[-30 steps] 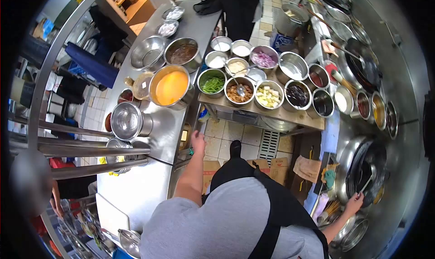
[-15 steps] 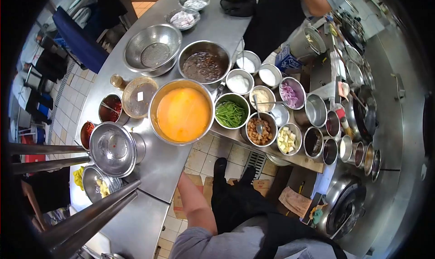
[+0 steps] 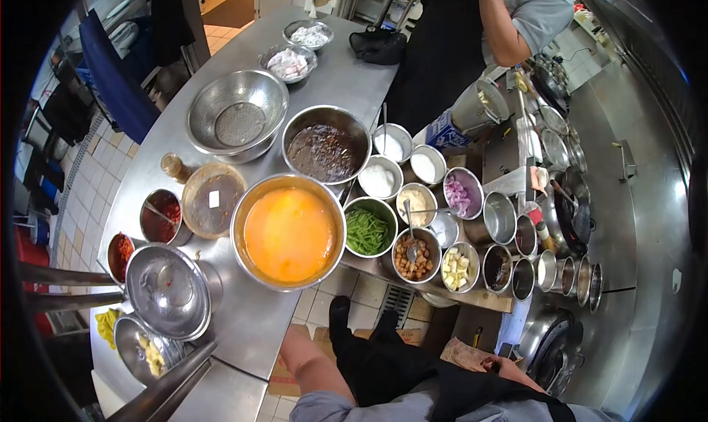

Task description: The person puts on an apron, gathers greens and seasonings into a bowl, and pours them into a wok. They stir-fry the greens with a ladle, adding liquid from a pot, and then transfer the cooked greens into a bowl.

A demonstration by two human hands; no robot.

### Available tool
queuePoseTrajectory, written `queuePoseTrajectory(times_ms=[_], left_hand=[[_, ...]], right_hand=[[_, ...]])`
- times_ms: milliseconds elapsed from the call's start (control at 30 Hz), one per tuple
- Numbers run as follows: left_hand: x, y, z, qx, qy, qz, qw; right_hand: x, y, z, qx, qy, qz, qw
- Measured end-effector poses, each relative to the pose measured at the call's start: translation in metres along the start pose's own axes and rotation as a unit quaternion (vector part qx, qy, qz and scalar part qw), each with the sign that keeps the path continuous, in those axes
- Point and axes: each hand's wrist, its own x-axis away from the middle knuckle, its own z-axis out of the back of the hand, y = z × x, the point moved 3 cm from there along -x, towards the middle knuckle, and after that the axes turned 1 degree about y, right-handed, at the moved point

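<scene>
My left forearm [image 3: 318, 364] comes up from a grey sleeve to the steel table's [image 3: 243, 348] edge, and the hand is hidden there. At the lower right, my right hand [image 3: 501, 367] is at the right edge of a brown cloth [image 3: 461, 353], its fingers curled against it. The cloth lies below the row of ingredient tubs. Nearest my left arm on the table is a big steel pot of orange liquid [image 3: 287, 234]. Beside it stand tubs of cut green vegetables [image 3: 366, 230], brown cubes [image 3: 415, 258] with a spoon, and pale yellow cubes [image 3: 459, 268].
Behind the orange pot are a pot of dark sauce [image 3: 327, 150] and a perforated steel bowl [image 3: 237, 116]. Steel bowls [image 3: 168, 289] and red-sauce tubs [image 3: 161, 215] line the left. Woks [image 3: 557, 359] stand at right. Another person's arm [image 3: 505, 31] shows at the top.
My right hand has come into view at the brown cloth. The view has shifted, so the table and tubs appear lower and further left. The other person's arm has changed position.
</scene>
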Motion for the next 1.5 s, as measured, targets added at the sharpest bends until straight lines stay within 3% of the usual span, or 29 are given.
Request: queuePoseTrajectory(times_ms=[200, 300, 333, 367, 467, 600, 700, 733, 767, 833, 867, 933, 1033, 1167, 1233, 1300, 1367, 1400, 1500], left_hand=[[-0.004, 0.002, -0.006, -0.001, 0.002, 0.002, 1.0], [-0.006, 0.002, -0.011, -0.003, 0.004, 0.002, 1.0], [-0.005, 0.001, -0.012, -0.005, 0.004, 0.007, 1.0], [-0.006, 0.004, -0.013, -0.002, 0.006, 0.012, 1.0], [-0.006, 0.001, -0.017, -0.006, 0.006, 0.021, 1.0], [-0.012, -0.001, -0.021, -0.007, 0.016, 0.022, 1.0], [-0.012, -0.009, -0.024, -0.009, 0.023, 0.019, 1.0], [-0.011, -0.014, -0.026, -0.013, 0.026, 0.016, 0.999], [-0.008, -0.021, -0.026, -0.02, 0.026, 0.011, 0.999], [-0.005, -0.03, -0.026, -0.036, 0.024, -0.001, 0.999], [-0.003, -0.034, -0.028, -0.044, 0.025, -0.007, 0.999], [-0.003, -0.032, -0.037, -0.054, 0.035, -0.018, 0.998], [-0.005, -0.025, -0.057, -0.058, 0.062, -0.054, 0.995], [0.005, -0.018, -0.066, -0.068, 0.089, -0.113, 0.987], [0.018, 0.014, -0.029, -0.104, -0.012, -0.067, 0.992], [0.017, 0.021, -0.023, -0.071, -0.005, -0.048, 0.996], [0.023, 0.037, 0.006, -0.049, -0.052, -0.032, 0.997], [0.01, 0.022, -0.013, -0.104, -0.059, -0.087, 0.989], [0.001, 0.016, -0.015, -0.095, -0.118, -0.066, 0.986]], right_hand=[[-0.025, 0.09, -0.003, 0.114, -0.035, -0.004, 0.993], [-0.018, 0.063, -0.002, 0.093, -0.057, -0.021, 0.994], [-0.031, 0.091, -0.003, 0.094, -0.059, 0.004, 0.994], [-0.022, 0.062, -0.002, 0.105, -0.061, 0.003, 0.993], [-0.037, 0.09, -0.001, 0.075, -0.086, -0.034, 0.993], [-0.048, 0.115, -0.007, 0.066, -0.093, -0.007, 0.993], [-0.058, 0.143, -0.014, 0.044, -0.094, 0.059, 0.993], [-0.051, 0.127, -0.015, 0.122, -0.005, 0.157, 0.98], [-0.053, 0.138, -0.013, 0.121, -0.028, 0.128, 0.984], [-0.065, 0.161, -0.022, 0.025, -0.1, 0.193, 0.976], [-0.034, 0.088, -0.023, 0.041, -0.018, 0.077, 0.996], [-0.018, 0.012, -0.026, -0.037, -0.057, -0.045, 0.997], [-0.024, 0.009, -0.035, -0.022, -0.08, 0.006, 0.997], [-0.031, 0.036, -0.046, -0.109, -0.082, 0.057, 0.989], [-0.028, 0.031, -0.046, -0.166, -0.07, 0.012, 0.984], [-0.027, 0.043, -0.048, -0.177, -0.075, 0.001, 0.981], [-0.023, 0.056, -0.053, -0.188, -0.083, -0.008, 0.979], [-0.021, 0.062, -0.057, -0.235, -0.075, -0.034, 0.969], [-0.014, 0.094, -0.074, -0.275, -0.038, -0.057, 0.959]])
